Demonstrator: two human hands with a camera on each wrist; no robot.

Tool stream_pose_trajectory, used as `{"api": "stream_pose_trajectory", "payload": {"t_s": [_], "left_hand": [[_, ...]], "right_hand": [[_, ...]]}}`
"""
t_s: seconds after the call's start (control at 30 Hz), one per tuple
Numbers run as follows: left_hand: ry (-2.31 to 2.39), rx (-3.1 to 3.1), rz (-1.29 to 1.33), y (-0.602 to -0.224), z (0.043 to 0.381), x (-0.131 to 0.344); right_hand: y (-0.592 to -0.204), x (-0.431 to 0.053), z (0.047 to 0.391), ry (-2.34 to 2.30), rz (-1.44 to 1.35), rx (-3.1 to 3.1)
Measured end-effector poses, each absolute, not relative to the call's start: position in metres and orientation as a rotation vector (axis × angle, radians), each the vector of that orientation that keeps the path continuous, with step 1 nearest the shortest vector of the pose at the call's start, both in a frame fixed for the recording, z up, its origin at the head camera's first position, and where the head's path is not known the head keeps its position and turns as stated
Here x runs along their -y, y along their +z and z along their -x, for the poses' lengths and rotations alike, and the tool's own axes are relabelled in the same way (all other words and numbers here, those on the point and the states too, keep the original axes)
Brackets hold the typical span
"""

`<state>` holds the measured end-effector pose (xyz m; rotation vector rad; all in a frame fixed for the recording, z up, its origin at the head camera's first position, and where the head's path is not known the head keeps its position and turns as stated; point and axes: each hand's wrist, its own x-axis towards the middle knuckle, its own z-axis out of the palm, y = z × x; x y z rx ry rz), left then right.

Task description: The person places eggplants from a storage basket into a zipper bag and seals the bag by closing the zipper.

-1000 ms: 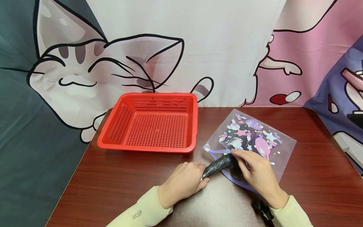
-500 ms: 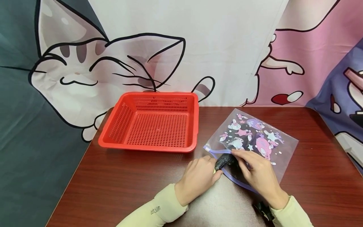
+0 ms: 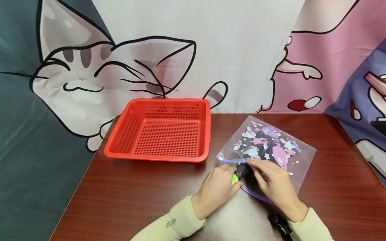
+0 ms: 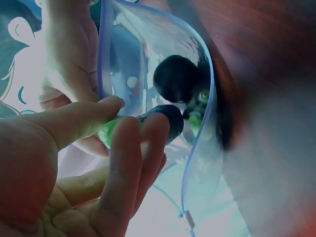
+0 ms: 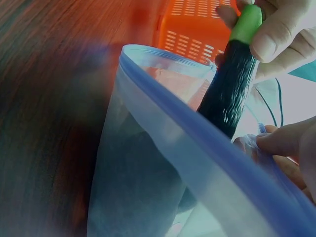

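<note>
A clear zip bag (image 3: 301, 157) with a purple rim and cartoon prints lies on the table, its mouth held apart. My left hand (image 3: 218, 188) pinches the green stem end of a long, dark eggplant (image 5: 228, 86), whose other end is inside the bag's mouth. With thumb and fingers, my right hand (image 3: 272, 180) grips the upper edge of that mouth. Inside the bag, the left wrist view shows a dark rounded thing (image 4: 175, 78) and a smaller piece with green ends (image 4: 196, 118). The eggplant's far end is hidden in the head view.
A red perforated plastic basket (image 3: 167, 137), with nothing in it, stands at the back left of the brown wooden table (image 3: 120, 197). Behind the table hangs a cartoon-printed cloth (image 3: 241, 50). A small black object (image 3: 280, 223) sits by the right wrist.
My left hand has moved right and slightly up, pushing the eggplant deeper into the bag; its green end now shows. The right hand and the bag have barely moved.
</note>
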<state>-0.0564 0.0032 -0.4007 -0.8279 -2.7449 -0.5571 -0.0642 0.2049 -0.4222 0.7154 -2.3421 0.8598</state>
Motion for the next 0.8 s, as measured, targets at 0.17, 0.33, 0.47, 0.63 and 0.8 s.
{"api": "stream_pose_trajectory", "payload": {"t_s": [0.17, 0.33, 0.47, 0.63, 0.8], "left_hand": [[-0.638, 2.737, 0.849, -0.405, 0.056, -0.005], [-0.706, 2.664, 0.901, -0.410, 0.057, -0.008], [-0.736, 2.619, 0.938, -0.415, 0.060, -0.010], [-0.764, 2.591, 0.953, -0.420, 0.063, -0.014], [-0.768, 2.600, 0.918, -0.424, 0.064, -0.018]], "right_hand": [[-0.422, -0.205, 0.064, 0.857, -0.713, 2.346], [-0.423, -0.205, 0.064, 0.852, -0.721, 2.321], [-0.424, -0.205, 0.064, 0.848, -0.721, 2.316], [-0.424, -0.204, 0.064, 0.848, -0.720, 2.308], [-0.423, -0.204, 0.064, 0.847, -0.711, 2.320]]}}
